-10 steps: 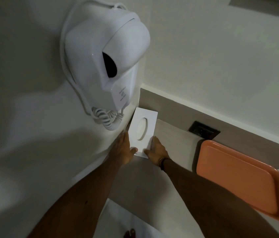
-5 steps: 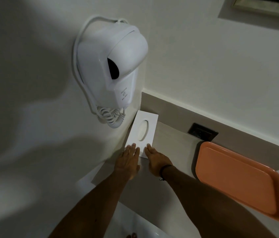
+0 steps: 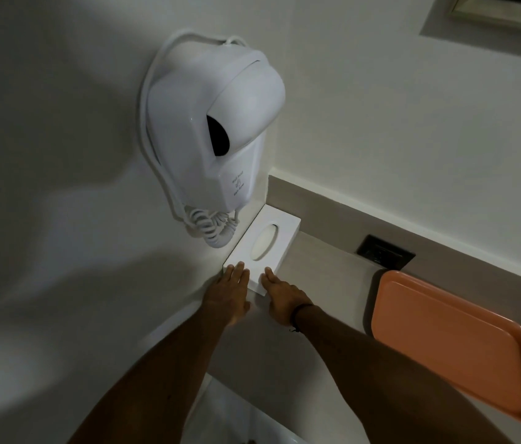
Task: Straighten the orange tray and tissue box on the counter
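Note:
A white tissue box (image 3: 264,246) with an oval slot lies in the corner of the grey counter (image 3: 323,277), its long side against the left wall. My left hand (image 3: 230,291) is flat, its fingertips resting on the box's near left corner. My right hand (image 3: 281,294) is flat too, fingertips touching the box's near right edge. Neither hand grips anything. The orange tray (image 3: 451,344) lies empty on the counter to the right, apart from both hands, its far right corner jutting past the counter edge.
A white wall-mounted hair dryer (image 3: 217,129) with a coiled cord (image 3: 211,230) hangs just above the tissue box. A black socket (image 3: 385,253) sits in the backsplash behind the tray. A white basin rim (image 3: 252,421) shows below the counter's front edge.
Both hands went from clasping the box's near end to lying flat with only fingertips on it. The box now sits closer along the wall. The camera view shifted slightly back.

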